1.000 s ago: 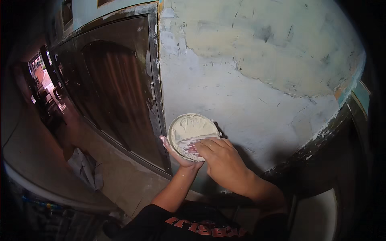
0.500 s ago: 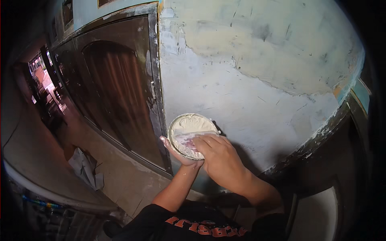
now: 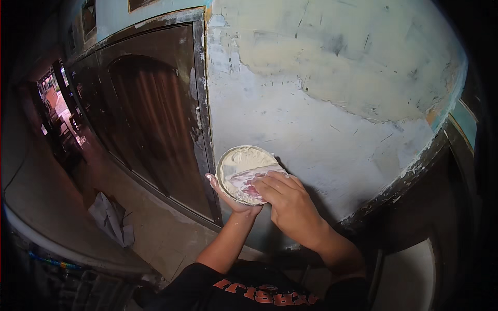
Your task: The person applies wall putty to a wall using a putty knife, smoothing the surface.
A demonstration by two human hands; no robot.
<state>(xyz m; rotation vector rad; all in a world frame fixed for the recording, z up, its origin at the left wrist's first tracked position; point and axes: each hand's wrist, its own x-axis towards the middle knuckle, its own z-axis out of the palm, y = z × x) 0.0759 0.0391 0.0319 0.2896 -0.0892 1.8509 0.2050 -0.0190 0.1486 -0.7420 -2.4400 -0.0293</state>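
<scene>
Left hand (image 3: 234,203) cupped the bowl (image 3: 219,181), right hand (image 3: 287,195) gripped a scraper (image 3: 254,175) toward its near edge — apparently working paste (image 3: 245,157), the next stroke needing steadiness.

Paste (image 3: 244,158) lies in the bowl (image 3: 221,187) before the wall (image 3: 311,124), door (image 3: 148,114) at left.

Floor (image 3: 161,239): tan-brown, dull, with thin dark joint lines visible toward its near end. Pale smears and specks mark the surface close to the right edge. The far end is dim, with a reddish cast; details there cannot be made out. One pale grey sheet (image 3: 108,220), creased and rumpled, lies directly on the floor against its left edge. Material of the sheet undetermined.
</scene>
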